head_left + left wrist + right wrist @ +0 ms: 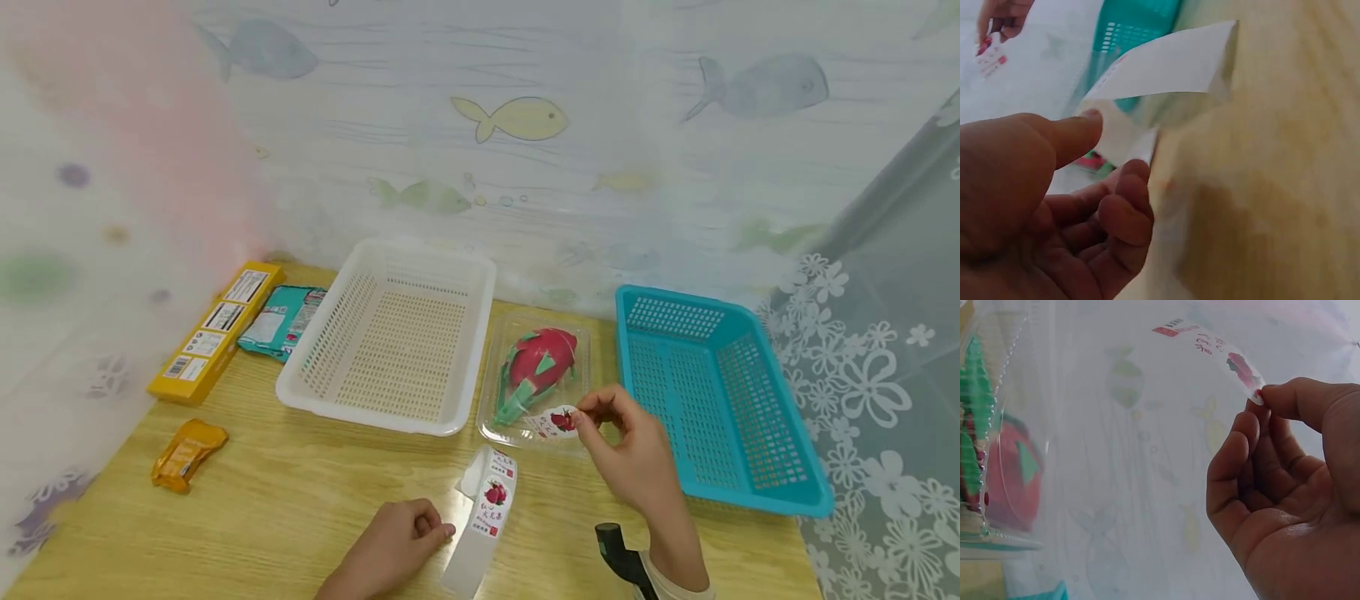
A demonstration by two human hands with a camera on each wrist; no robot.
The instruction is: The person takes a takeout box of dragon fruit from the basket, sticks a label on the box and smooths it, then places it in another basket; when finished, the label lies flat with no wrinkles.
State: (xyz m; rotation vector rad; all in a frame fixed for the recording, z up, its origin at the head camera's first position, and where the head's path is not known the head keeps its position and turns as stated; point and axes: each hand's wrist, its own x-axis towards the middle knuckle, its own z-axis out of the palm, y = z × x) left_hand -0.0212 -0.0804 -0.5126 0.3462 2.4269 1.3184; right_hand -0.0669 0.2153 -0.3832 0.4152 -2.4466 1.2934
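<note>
My right hand (583, 415) pinches a small dragon-fruit sticker (557, 422) between thumb and forefinger, just above the near edge of a clear plastic box (501, 333). Inside the box lies a red and green dragon fruit (540, 360). In the right wrist view the sticker (1222, 353) curves up from the fingertips (1259, 399), with the box (1016, 444) to the left. My left hand (441, 530) rests on the table and holds the low end of a white label strip (489, 507). That strip (1169, 62) arches up past my left thumb (1075, 134).
A white basket (397, 250) stands left of the box and a blue basket (750, 317) right of it. A yellow carton (216, 330), a teal packet (287, 320) and an orange packet (186, 453) lie at the left. Fish-patterned curtains close the back and sides.
</note>
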